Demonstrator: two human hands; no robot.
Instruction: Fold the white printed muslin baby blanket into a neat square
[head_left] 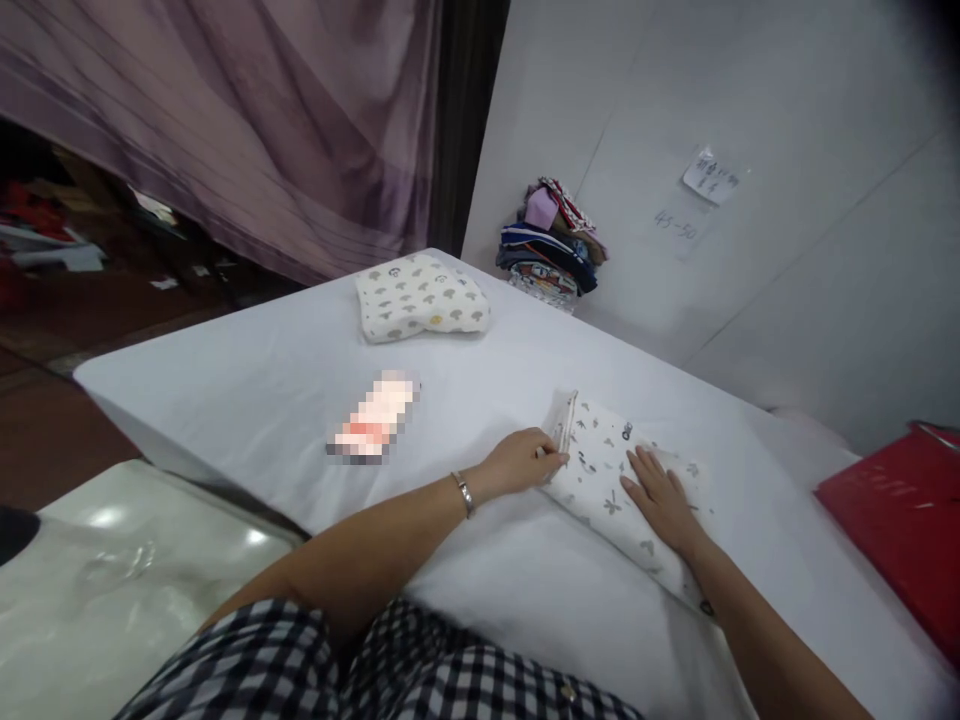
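A folded white cloth with grey leaf prints (600, 490) lies on the white-covered table in front of me. At its left edge, my left hand (525, 460) pinches the layered fabric between thumb and fingers. My right hand (664, 497) rests flat on top of the cloth, fingers stretched out. Farther back sits a second folded cloth (420, 297), white with grey mushroom-like prints. Between that one and my left forearm lies a phone (375, 415) whose screen is blurred out.
The white table (247, 390) ends at a pale wall, where a stack of folded clothes (551, 245) stands. A red bag or box (900, 520) is at the right edge. A purple curtain (322, 120) hangs behind, and a glossy cream seat (142, 580) is at lower left.
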